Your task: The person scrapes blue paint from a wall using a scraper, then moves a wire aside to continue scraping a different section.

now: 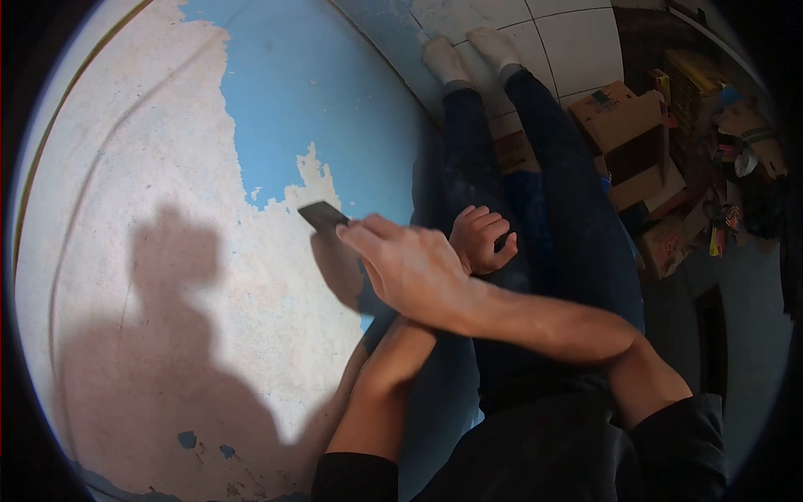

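Note:
My right hand (418, 268) reaches across my body to the left, with its fingers closed on a scraper whose dark flat blade (322, 216) shows past the fingertips. The blade is at the wall, by the ragged edge between blue paint (293, 92) and the pale bared surface (159, 134); whether it touches cannot be told. Its handle is hidden in my hand. My left hand (483, 239) lies beyond the right wrist, above my leg, its fingers loosely curled with nothing visible in them. The right forearm crosses over the left one.
My legs (552, 167) stand on white floor tiles (577, 42). On the right are an open cardboard box (623, 134), another carton (665, 247) and mixed clutter (736, 159). My shadow (167, 351) falls on the wall. A few blue paint flecks (187, 439) remain low on it.

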Motion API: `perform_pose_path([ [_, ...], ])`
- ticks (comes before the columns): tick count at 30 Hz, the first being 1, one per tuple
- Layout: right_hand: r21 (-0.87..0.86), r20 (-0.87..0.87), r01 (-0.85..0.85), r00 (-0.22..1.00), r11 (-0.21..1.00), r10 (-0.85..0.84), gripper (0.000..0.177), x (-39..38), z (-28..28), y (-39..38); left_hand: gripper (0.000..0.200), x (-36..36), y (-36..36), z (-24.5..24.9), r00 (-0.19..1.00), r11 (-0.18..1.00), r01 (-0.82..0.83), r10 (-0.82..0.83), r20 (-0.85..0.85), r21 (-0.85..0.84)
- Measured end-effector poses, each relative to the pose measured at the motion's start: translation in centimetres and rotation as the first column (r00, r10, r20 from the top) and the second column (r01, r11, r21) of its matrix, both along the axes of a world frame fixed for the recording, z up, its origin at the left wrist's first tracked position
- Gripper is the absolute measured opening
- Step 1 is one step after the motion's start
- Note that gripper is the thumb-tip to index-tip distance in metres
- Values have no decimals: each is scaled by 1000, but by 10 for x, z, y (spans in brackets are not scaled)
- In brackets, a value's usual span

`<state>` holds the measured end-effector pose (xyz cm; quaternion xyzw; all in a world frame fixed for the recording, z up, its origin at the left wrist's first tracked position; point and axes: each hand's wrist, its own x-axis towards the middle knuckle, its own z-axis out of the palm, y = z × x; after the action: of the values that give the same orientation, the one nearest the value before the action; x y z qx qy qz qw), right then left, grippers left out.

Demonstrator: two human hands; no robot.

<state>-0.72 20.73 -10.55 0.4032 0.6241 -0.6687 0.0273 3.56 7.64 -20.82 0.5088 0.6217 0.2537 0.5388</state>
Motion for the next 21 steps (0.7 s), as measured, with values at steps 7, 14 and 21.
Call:
perform_pose_path([
  [7, 6, 61, 6, 998, 1000, -6, 27, -30, -46, 17, 31, 2, 0, 2, 1000, 1000, -20, 20, 2, 0],
  [14, 45, 11, 48, 999, 998, -49, 27, -11, -24, 4, 28, -1, 0, 2, 1000, 1000, -8, 8, 4, 4],
  [21, 13, 12, 8, 1000, 1000, -8, 26, -4, -21, 8, 26, -2, 1, 4, 1000, 1000, 10, -10, 18, -10],
])
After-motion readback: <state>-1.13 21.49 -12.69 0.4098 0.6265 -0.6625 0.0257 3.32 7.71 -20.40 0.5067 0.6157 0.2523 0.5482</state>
